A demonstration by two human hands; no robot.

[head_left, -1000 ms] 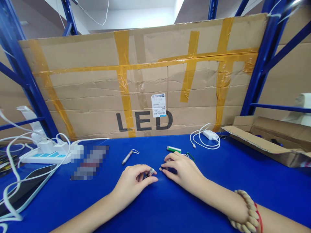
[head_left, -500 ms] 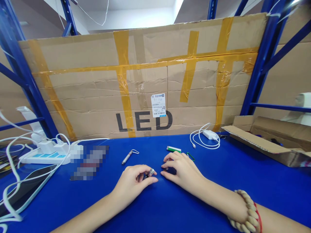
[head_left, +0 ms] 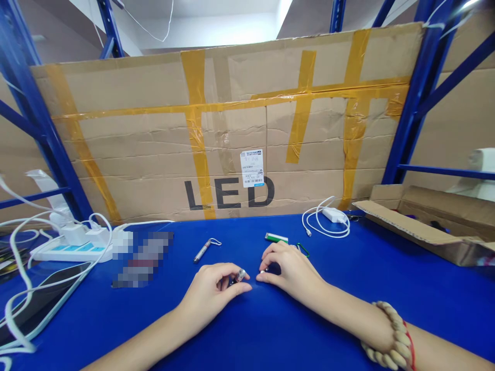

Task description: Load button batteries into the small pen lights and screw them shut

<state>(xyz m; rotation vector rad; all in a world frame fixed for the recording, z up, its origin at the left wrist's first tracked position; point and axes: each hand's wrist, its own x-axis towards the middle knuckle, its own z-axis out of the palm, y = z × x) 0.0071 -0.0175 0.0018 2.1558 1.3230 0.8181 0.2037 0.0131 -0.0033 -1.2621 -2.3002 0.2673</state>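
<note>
The right fingers have drawn together on, seemingly, a small pale piece.

- A bracelet of chunky beads circles the lower right forearm; the beads are pale tan, rounded, slightly uneven, strung side by side.
- A thin red cord lies just beside the bracelet, on its elbow side.
- The right hand, on the bracelet's finger side, is bare.
- Well apart, left of the bracelet, the left hand and left forearm are bare.
</note>
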